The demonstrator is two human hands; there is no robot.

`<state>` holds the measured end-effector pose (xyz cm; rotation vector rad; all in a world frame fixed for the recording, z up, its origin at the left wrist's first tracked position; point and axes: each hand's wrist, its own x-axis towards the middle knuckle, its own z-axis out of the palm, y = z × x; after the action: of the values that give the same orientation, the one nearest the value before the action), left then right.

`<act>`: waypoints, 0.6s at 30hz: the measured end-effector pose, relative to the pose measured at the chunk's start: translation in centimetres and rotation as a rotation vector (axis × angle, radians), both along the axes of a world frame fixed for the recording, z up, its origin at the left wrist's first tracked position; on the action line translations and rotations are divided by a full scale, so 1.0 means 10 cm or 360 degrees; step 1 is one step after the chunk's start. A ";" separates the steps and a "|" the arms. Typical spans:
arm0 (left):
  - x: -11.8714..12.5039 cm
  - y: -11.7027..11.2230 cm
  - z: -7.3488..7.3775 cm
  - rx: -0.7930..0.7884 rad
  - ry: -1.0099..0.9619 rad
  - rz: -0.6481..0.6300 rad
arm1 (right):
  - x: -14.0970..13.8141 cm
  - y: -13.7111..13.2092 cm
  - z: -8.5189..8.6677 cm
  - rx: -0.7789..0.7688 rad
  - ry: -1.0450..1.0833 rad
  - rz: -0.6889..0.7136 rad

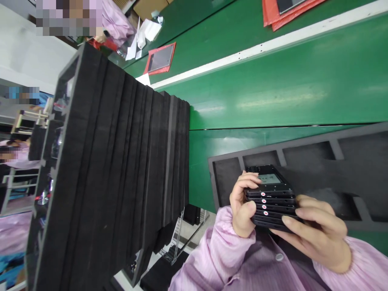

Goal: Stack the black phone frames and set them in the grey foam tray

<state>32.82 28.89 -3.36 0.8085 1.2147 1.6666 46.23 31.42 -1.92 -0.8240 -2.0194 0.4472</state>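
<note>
Grips stacked phones (274,205) between left hand (241,212) and right hand (325,232), clamping both on opposite ends. Lays left fingers (242,185) over the top phone and sets the left thumb (249,208) lower, at the near corner; presses right fingers (315,218) against the right end and lower near edge. Shows a pale label (269,179) uppermost and four red-and-white dots (263,201) in a column down the near side. Holds the pile in front of or above a compartmented black tray (227,176), spread behind the grip and to both sides. Takes in piled trays (121,141) left of the grip, green bench (291,101) beyond it, then a white rail (261,48), and farthest, panels (161,58) on red sheets (270,16).
</note>
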 end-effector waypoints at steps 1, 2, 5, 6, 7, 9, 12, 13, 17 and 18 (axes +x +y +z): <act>0.00 0.00 0.00 -0.0001 -0.0002 0.0002 | 0.00 -0.01 0.00 -0.0002 -0.0005 0.0006; 0.00 -0.01 0.00 -0.0001 -0.0006 0.0001 | 0.01 -0.01 0.00 -0.0005 -0.0005 0.0006; 0.00 -0.03 -0.01 0.0005 0.0005 -0.0007 | 0.03 -0.05 -0.02 -0.0036 0.0003 0.0011; -0.01 -0.04 -0.01 0.0008 0.0018 -0.0015 | 0.03 -0.07 -0.02 -0.0047 0.0005 0.0021; -0.01 -0.04 -0.01 0.0011 0.0030 -0.0021 | 0.04 -0.08 -0.03 -0.0052 0.0012 0.0024; -0.01 -0.06 -0.02 0.0013 0.0054 -0.0028 | 0.04 -0.11 -0.04 -0.0068 0.0029 0.0034; -0.02 -0.08 -0.03 0.0019 0.0075 -0.0037 | 0.05 -0.13 -0.04 -0.0090 0.0062 0.0035; -0.02 -0.08 -0.03 0.0017 0.0082 -0.0040 | 0.05 -0.13 -0.04 -0.0092 0.0061 0.0042; -0.01 -0.10 -0.03 0.0002 0.0088 -0.0048 | 0.05 -0.12 -0.03 -0.0088 0.0057 0.0046; -0.01 -0.10 -0.03 0.0000 0.0087 -0.0047 | 0.05 -0.12 -0.03 -0.0091 0.0058 0.0045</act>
<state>32.72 27.87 -3.62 0.8734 1.2346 1.6296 46.68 30.20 -2.24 -0.8170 -1.9945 0.5349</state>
